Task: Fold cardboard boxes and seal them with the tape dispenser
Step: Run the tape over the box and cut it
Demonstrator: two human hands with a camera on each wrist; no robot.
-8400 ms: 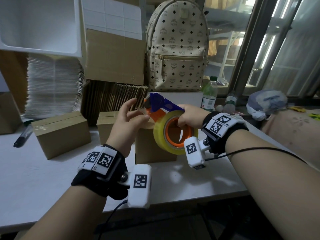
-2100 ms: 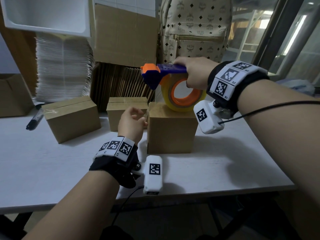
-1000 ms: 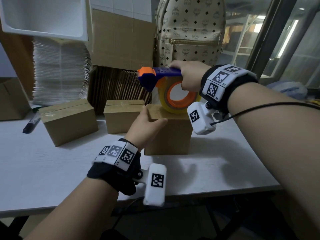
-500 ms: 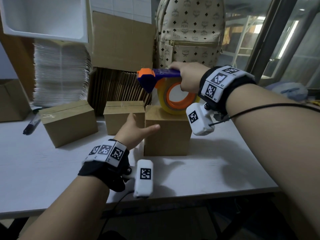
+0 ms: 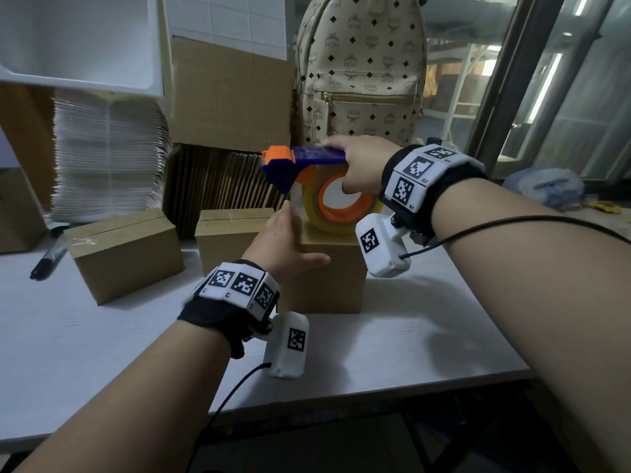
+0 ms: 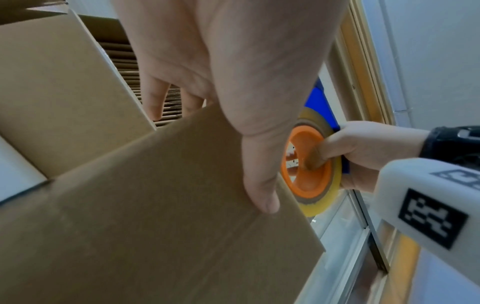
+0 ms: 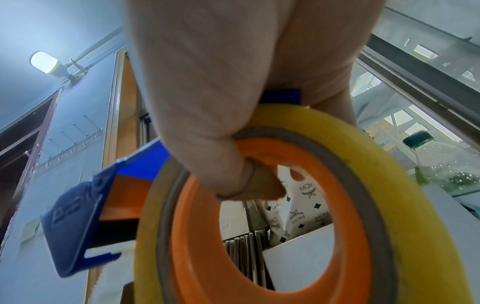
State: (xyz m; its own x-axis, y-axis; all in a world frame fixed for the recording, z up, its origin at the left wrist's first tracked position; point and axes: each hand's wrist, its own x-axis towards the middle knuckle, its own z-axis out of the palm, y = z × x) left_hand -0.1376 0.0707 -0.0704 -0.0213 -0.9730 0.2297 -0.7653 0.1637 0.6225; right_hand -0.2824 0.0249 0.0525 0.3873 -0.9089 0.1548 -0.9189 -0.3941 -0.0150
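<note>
A white worktop carries three small cardboard boxes in a row. Furthest left lies a black marker, then a sealed box, then a second sealed box just behind the left hand.

The left hand rests on the near left top corner of the upright box, the one being sealed. Its fingers are straight and reach over the far side, while the thumb presses flat on the near face, steadying the box.

Directly above that box, to the right of the left hand, the right hand holds the tape dispenser. Its fingers curl through the orange core of the yellowish tape roll, with a forefinger laid along the blue handle. The dispenser's long axis runs left to right, the orange and blue cutter end pointing left, over the left hand's fingers. The roll sits touching or just above the box top; which one is unclear. Laying tape probably means lowering the cutter end to the box, so the right hand is the nearer one.

Behind stands a cream backpack printed all over with "MCM" logos. The wrist bands show square codes and tiny marks such as "R1" and "R2".
</note>
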